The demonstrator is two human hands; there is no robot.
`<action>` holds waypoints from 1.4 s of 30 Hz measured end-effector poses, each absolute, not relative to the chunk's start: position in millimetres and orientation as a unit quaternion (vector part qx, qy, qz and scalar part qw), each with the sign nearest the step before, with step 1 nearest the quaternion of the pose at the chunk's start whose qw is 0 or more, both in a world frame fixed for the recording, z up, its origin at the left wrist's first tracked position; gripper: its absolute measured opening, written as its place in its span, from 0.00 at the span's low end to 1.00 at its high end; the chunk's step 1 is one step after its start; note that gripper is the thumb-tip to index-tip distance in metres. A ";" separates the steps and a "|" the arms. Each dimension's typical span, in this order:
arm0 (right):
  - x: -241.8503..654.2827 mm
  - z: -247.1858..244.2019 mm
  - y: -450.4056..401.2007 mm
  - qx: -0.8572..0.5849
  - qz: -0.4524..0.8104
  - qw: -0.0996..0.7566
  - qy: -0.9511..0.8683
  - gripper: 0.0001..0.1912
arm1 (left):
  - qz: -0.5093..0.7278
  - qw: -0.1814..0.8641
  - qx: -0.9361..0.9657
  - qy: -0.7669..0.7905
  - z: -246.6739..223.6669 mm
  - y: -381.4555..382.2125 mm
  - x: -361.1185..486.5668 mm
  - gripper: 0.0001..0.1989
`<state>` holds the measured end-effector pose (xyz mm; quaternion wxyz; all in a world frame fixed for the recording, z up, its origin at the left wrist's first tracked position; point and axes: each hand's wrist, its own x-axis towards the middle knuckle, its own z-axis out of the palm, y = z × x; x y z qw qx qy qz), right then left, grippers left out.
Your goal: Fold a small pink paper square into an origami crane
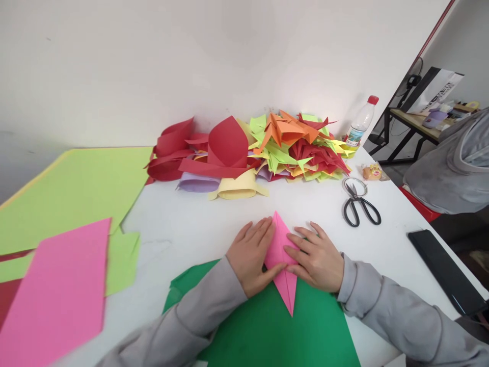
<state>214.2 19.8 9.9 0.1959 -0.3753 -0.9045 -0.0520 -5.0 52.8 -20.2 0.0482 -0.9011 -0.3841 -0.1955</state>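
Note:
A pink sheet of paper (280, 244), folded into a long diamond with a crease down its middle, lies on the green paper (263, 331) in front of me. My left hand (252, 257) rests along its left edge, fingers stretched out side by side and thumb reaching across the lower part. From the right, my right hand (317, 260) lies on the fold with spread fingers, their tips pressing near the middle crease. Both hands are open on the paper, and parts of its edges are hidden under them.
Folded paper shapes (280, 130) are heaped against the wall, beside a bottle (361, 122). Scissors (357, 204), a tape roll (363, 186), a wrapped snack (372, 172) and a black phone (445, 272) lie right. Pink sheets (64, 285) and lime sheets (84, 188) lie left. Another person (454, 158) sits at right.

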 end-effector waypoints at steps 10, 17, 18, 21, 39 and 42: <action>213.5 10.8 19.1 -0.347 -0.023 0.161 -0.924 0.20 | -0.158 0.105 -0.896 -0.401 -37.0 70.3 -17.9 0.31; 213.9 11.6 18.9 -0.360 0.007 0.166 -0.918 0.18 | -0.186 0.090 -0.895 -0.395 -29.1 78.3 -24.6 0.27; 214.2 11.3 18.8 -0.361 0.007 0.168 -0.917 0.18 | -0.204 0.085 -0.890 -0.399 -25.5 78.8 -26.5 0.24; 214.8 10.8 18.5 -0.377 0.005 0.170 -0.910 0.18 | -0.246 0.077 -0.891 -0.375 -16.0 69.9 -27.9 0.18; 213.0 15.2 17.1 -0.405 0.024 0.150 -0.902 0.22 | -0.127 -0.040 -0.962 -0.241 5.2 10.1 -33.0 0.26; 212.8 14.9 17.2 -0.405 0.019 0.150 -0.902 0.22 | -0.129 -0.068 -0.963 -0.228 9.5 -3.2 -31.0 0.27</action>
